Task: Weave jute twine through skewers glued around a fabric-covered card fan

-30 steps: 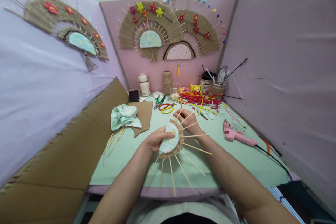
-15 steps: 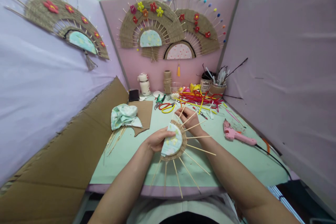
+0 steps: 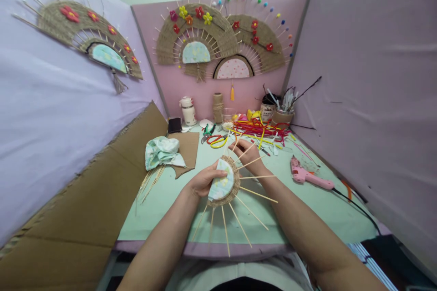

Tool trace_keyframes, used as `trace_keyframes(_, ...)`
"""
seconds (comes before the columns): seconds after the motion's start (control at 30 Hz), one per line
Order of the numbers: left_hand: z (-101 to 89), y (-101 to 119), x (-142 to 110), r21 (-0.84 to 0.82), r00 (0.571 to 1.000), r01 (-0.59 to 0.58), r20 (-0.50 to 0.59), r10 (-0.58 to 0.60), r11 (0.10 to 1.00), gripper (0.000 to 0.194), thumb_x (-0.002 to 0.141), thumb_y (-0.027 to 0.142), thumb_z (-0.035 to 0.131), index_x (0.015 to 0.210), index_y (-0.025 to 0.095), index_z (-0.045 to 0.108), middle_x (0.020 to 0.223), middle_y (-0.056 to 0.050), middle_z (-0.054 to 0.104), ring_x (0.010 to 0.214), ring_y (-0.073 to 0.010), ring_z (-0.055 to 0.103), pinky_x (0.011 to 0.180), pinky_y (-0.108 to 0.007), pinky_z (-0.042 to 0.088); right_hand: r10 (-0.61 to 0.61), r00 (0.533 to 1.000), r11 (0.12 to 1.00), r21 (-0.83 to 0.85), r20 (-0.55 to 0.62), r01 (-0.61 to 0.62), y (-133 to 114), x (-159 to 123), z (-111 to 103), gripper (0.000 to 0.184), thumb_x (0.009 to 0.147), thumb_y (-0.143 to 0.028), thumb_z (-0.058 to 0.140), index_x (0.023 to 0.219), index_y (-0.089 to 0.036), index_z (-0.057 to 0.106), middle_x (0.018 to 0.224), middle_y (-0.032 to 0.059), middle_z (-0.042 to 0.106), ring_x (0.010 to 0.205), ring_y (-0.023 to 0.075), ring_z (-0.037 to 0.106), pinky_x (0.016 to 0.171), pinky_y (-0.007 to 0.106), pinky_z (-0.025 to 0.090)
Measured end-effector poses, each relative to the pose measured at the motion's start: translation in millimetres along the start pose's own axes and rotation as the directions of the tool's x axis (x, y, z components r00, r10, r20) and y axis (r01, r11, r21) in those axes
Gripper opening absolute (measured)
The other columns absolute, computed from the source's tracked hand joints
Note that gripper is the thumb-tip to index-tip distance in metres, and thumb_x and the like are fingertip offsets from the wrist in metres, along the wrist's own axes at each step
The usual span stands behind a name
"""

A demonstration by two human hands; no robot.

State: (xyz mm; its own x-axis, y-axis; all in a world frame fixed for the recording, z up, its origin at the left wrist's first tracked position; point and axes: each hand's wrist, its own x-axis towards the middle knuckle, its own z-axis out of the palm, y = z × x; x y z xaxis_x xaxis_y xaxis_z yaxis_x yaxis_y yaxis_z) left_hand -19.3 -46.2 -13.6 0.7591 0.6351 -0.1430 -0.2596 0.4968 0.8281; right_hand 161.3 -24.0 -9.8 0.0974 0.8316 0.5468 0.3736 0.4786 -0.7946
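My left hand (image 3: 202,181) grips a half-made fan (image 3: 223,183): a pale blue-green fabric half-disc edged with woven jute, with several thin wooden sticks radiating down and to the right. My right hand (image 3: 246,151) is closed behind the fan's top edge, its fingers pinched among the upper sticks, where the jute cord seems to run. I hold the piece just above the green table (image 3: 307,204), near its front edge.
A pink glue gun (image 3: 309,176) lies right of my hands with its black cable. Crumpled fabric (image 3: 163,151), cardboard (image 3: 186,148) and loose sticks lie at left. Scissors (image 3: 215,138), pipe cleaners (image 3: 262,129), a jute spool (image 3: 217,105) and tool cups stand behind. Finished fans hang on the walls.
The fan has rocked slightly in my hands: first to the right, then back a little left. My right hand has crept up along the top sticks.
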Motion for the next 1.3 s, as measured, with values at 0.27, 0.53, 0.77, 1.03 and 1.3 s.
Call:
trace_keyframes(0.27,-7.6,7.5,-2.5,-0.074,0.999,-0.022,0.034,0.025,0.997,0.054,0.063,0.015,0.071,0.113,0.016,0.049,0.079,-0.004,0.069,0.064,-0.0178,0.066,0.06,-0.027,0.053,0.177,0.931,0.852,0.423,0.319,-0.307,-2.7,10.9,-50.1,0.022,0.07,-0.029,0.069,0.088,-0.02,0.063,0.079,-0.0008,0.058,0.068,0.0115,0.05,0.063,0.025,0.039)
trace_keyframes(0.53,-2.9,-3.8,0.8,-0.046,0.989,0.111,0.107,-0.105,0.993,0.045,0.06,0.013,0.072,0.101,0.015,0.052,0.074,-0.004,0.068,0.057,-0.016,0.065,0.051,-0.024,0.052,0.157,0.978,0.648,0.732,0.14,-0.209,-14.5,11.1,-52.1,0.02,0.064,-0.027,0.074,0.079,-0.024,0.06,0.067,-0.0036,0.05,0.049,0.0075,0.033,0.052,0.025,0.036)
trace_keyframes(0.77,-1.4,-8.3,2.6,-0.022,0.989,0.117,0.091,-0.114,0.993,0.048,0.06,0.015,0.073,0.103,0.015,0.052,0.076,-0.004,0.067,0.059,-0.0152,0.064,0.053,-0.023,0.05,0.208,0.974,0.614,0.763,0.089,-0.201,-10.0,14.9,-53.8,0.019,0.064,-0.026,0.073,0.078,-0.025,0.061,0.065,-0.0054,0.05,0.046,0.0057,0.03,0.053,0.025,0.039)
trace_keyframes(1.03,6.4,-10.4,-0.4,0.03,0.982,0.138,0.123,-0.141,0.99,0.055,0.057,0.016,0.076,0.107,0.016,0.053,0.079,-0.004,0.068,0.06,-0.014,0.063,0.054,-0.022,0.048,0.41,0.896,0.828,0.343,0.171,-0.444,9.9,2.7,4.6,0.019,0.057,-0.026,0.069,0.073,-0.018,0.063,0.067,-0.002,0.058,0.054,0.0086,0.046,0.049,0.022,0.037)
trace_keyframes(1.3,12.9,-15.4,-2.7,0.043,0.974,0.169,0.144,-0.173,0.985,0.057,0.063,0.021,0.076,0.115,0.014,0.054,0.082,-0.006,0.068,0.06,-0.0133,0.063,0.056,-0.022,0.048,0.325,0.901,0.844,0.342,0.287,-0.413,2.4,-16.2,36.9,0.02,0.061,-0.033,0.068,0.073,-0.018,0.062,0.067,-0.001,0.059,0.055,0.0095,0.047,0.049,0.022,0.036)
